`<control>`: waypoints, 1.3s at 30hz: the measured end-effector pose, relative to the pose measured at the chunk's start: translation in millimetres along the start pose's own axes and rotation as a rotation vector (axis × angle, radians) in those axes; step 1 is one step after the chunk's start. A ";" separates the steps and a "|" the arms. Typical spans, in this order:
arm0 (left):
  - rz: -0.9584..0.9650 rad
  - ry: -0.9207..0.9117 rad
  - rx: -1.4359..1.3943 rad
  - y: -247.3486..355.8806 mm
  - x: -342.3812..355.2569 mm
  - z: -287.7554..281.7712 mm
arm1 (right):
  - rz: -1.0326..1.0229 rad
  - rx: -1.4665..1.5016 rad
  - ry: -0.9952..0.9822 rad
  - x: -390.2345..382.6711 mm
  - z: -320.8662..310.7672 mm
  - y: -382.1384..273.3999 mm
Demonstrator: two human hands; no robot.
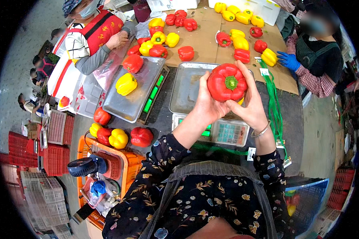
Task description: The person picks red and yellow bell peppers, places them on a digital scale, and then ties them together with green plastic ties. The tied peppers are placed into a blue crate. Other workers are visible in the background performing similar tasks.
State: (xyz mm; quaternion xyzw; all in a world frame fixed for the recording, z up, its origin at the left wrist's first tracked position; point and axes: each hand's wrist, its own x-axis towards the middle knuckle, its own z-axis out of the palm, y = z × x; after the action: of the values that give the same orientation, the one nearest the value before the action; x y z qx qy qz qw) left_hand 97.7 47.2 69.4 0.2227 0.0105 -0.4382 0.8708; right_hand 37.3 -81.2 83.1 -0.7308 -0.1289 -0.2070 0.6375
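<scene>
Between my two hands is a red bell pepper (223, 91), its green stem facing up toward me. My left hand (206, 99) cups its left and lower side, while my right hand (251, 99) wraps the right side. A bit of yellow, probably another pepper, shows just under the red one, mostly hidden. Below my hands lies a metal weighing tray (183, 91) on a scale with a keypad (228, 133) and lit green display. To the left, a second metal tray (137, 105) carries a yellow pepper (126, 84) and a red pepper (133, 63).
Several red and yellow peppers (158, 38) lie on cardboard (205, 40) across the table. Green straps (272, 103) run down the right side. An orange crate (133, 161) with a small black fan (83, 166) stands lower left. A blue-gloved co-worker's hand (289, 61) touches a yellow pepper (269, 57).
</scene>
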 end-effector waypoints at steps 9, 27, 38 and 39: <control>-0.037 -0.036 -0.004 -1.2 -2.6 0.5 | 0.078 0.270 0.054 -3.5 2.9 -2.9; 0.266 -0.064 0.466 -7.1 -11.9 5.6 | -0.106 -0.224 0.278 -6.5 -2.5 -6.0; 0.556 -0.273 0.760 2.2 -16.0 12.0 | -0.189 -0.407 0.391 -7.8 -2.0 -9.9; 0.561 -0.268 0.761 2.7 -17.3 12.0 | -0.195 -0.428 0.389 -7.6 -0.7 -10.7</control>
State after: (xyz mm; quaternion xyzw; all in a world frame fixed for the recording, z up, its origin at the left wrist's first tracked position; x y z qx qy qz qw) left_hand 87.0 56.9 85.0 0.4612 -0.3229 -0.1841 0.8057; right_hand 25.6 -79.7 89.0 -0.7795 -0.0273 -0.4255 0.4589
